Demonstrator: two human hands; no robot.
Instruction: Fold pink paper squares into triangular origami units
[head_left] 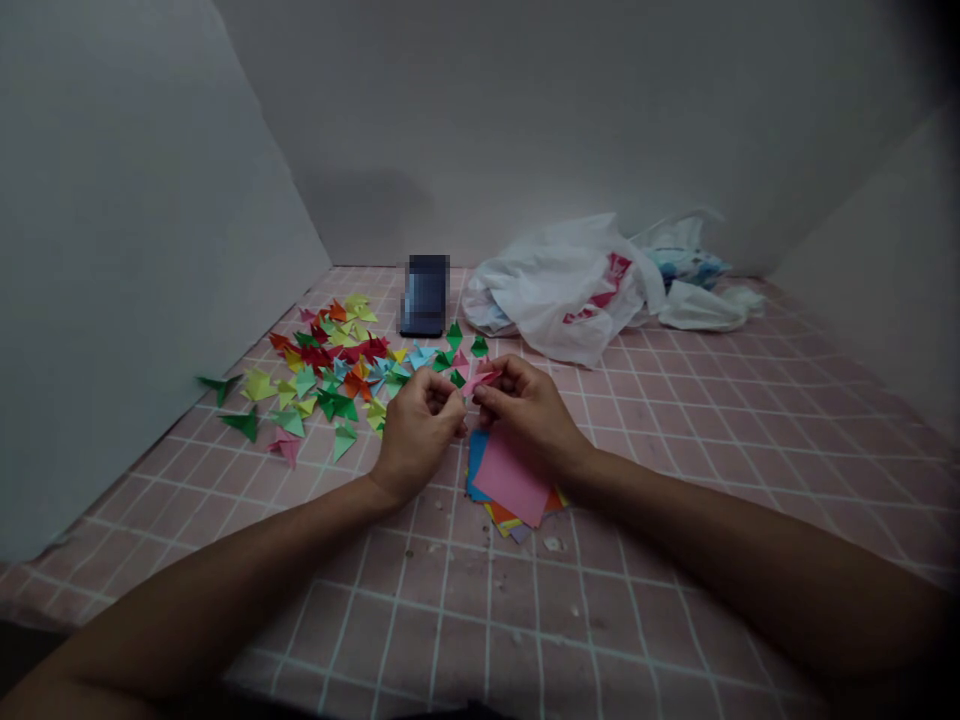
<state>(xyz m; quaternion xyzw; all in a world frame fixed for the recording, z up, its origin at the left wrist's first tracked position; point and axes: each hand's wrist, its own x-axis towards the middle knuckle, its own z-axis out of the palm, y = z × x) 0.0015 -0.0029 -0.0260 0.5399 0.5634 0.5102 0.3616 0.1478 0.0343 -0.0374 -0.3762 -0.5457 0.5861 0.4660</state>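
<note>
Pinched between the fingers of my right hand [529, 405] is a small pink folded paper [478, 381], its pointed end toward the left. My left hand [424, 425] is closed just beside it, thumb against the curled fingers; whatever those fingertips may hold is hidden. Below my right hand lies a fanned stack of square paper sheets [514, 485], pink on top, with blue, orange and yellow edges showing. Many folded paper cranes [337, 405] in red, green, yellow, blue and pink are spread beyond and to the left of my left hand.
A dark phone [425, 295] with a blurred screen stands at the back. Right of it are a crumpled white plastic bag [559, 285] and a blue-and-white packet [686, 265]. A pink checked cloth [660, 580] covers the table, with pale walls at the left, back and right.
</note>
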